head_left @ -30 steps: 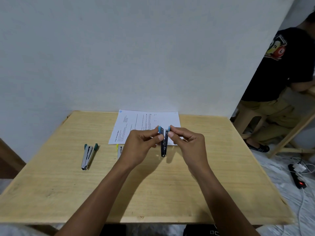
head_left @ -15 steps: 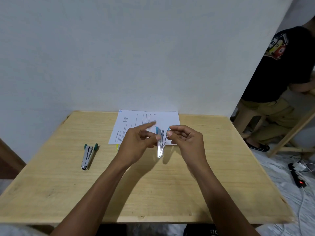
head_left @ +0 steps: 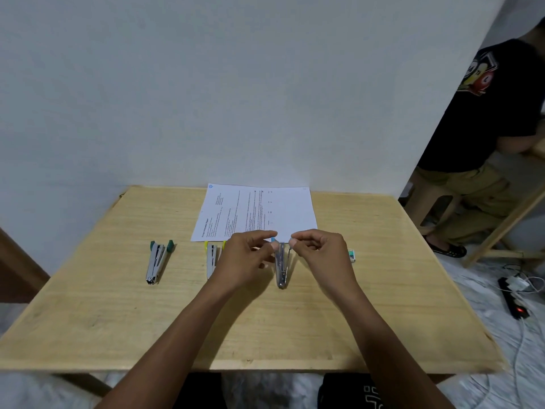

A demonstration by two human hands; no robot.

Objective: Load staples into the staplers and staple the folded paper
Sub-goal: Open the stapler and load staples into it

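A blue-tipped metal stapler (head_left: pixel 282 267) lies on the wooden table (head_left: pixel 295 329), its two arms spread apart at the far end. My left hand (head_left: pixel 249 258) pinches the left blue tip between thumb and forefinger. My right hand (head_left: pixel 321 252) pinches the right tip with curled fingers. The printed paper (head_left: pixel 256 212) lies flat just behind my hands, against the wall. A green-tipped stapler (head_left: pixel 157 261) lies open at the left. A yellow-tipped stapler (head_left: pixel 211 258) lies beside my left hand, partly hidden by it. A small staple box (head_left: pixel 352 255) sits right of my right hand.
A white wall rises directly behind the table. A person in a black shirt (head_left: pixel 486 119) stands at the right beyond the table's edge. A power strip and cables (head_left: pixel 514 299) lie on the floor at the right.
Both hands have lowered the blue stapler from the air down onto the table. It was held upright and dark side out; it now lies flat with its metal side up.
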